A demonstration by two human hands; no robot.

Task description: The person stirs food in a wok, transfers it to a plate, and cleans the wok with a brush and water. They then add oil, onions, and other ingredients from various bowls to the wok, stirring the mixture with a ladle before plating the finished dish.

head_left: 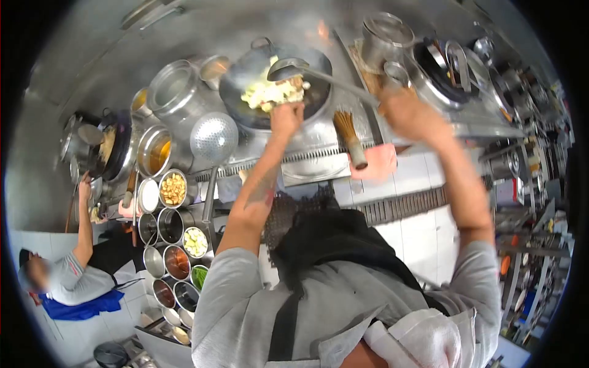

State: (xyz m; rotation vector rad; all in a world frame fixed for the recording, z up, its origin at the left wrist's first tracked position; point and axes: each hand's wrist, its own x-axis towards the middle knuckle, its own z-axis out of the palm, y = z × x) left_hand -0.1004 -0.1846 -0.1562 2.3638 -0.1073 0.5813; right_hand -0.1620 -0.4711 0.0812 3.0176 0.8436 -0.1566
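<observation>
A black wok sits on the stove in front of me, with steam rising around it. In it lies a heap of pale yellow-green chopped food with some browner pieces. My left hand is closed at the wok's near rim; whatever part it grips is hidden under the fingers. My right hand, smeared by motion, is wrapped around the handle of a ladle. The ladle's bowl is tilted over the food at the wok's far right side.
A bamboo wok brush and a pink cloth lie at the stove's front edge. Left are a perforated skimmer, an oil pot and several ingredient containers. A co-worker stands far left at another wok. A flame shows behind.
</observation>
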